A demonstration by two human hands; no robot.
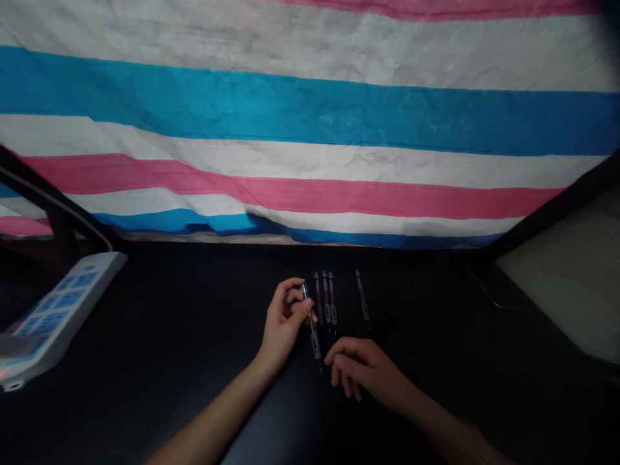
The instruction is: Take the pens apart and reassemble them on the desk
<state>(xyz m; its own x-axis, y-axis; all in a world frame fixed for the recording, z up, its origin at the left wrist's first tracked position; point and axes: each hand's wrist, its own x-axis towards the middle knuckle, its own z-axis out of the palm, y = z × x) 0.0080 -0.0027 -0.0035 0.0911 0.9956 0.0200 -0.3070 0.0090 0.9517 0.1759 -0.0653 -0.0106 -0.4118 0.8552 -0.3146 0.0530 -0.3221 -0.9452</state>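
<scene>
My left hand [289,314] is closed on a pen [314,342] with a clear barrel and a dark grip, its tip pointing down toward me. My right hand [356,365] hovers just right of that pen's tip, fingers apart and loosely bent, with nothing in it. Beyond the hands, three similar pens lie side by side: a left one [318,297], a middle one [326,297] and a right one [332,298]. Apart from them, farther right, lies another pen [363,300].
A white power strip [92,278] with blue sockets lies at the left of the black table [194,310]. A striped sheet [310,110] hangs behind the table. Dark frame bars slope down at both sides, with a pale surface [571,271] at the right.
</scene>
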